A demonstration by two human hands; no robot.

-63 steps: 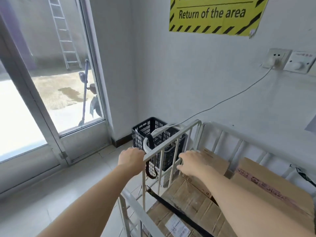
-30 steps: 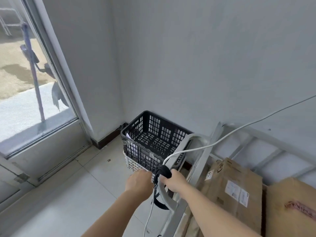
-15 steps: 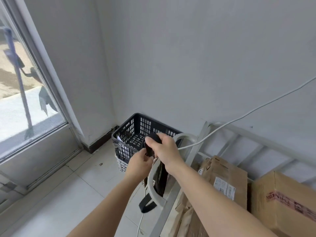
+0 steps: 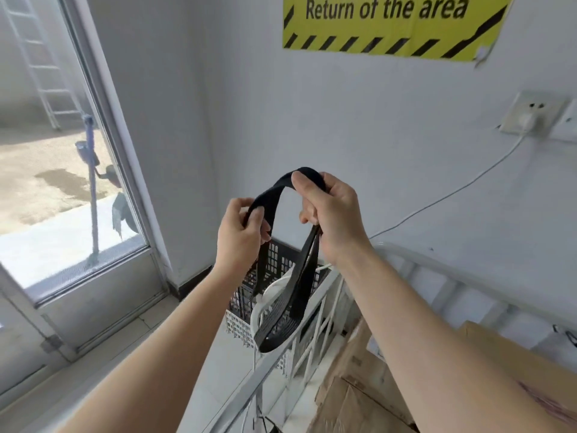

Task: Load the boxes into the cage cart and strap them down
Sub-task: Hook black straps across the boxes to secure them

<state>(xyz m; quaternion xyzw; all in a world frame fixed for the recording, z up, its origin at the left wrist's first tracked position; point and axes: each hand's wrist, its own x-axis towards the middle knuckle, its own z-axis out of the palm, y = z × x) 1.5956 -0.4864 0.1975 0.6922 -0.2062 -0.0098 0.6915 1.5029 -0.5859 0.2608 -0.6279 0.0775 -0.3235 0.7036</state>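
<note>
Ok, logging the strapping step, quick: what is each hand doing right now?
Left hand: pinches the black strap.
Right hand: grips the same strap higher up.

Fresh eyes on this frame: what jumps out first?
Centre frame, the left hand and right hand grip a black strap, its loop hanging down by the rail of the white cage cart. A yellow striped sign reading Return of the area hangs on the wall above; cardboard boxes sit lower right.

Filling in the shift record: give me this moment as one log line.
stage: strapping | left hand: pinches black strap | right hand: grips black strap, raised | cardboard boxes: in cage cart
</note>
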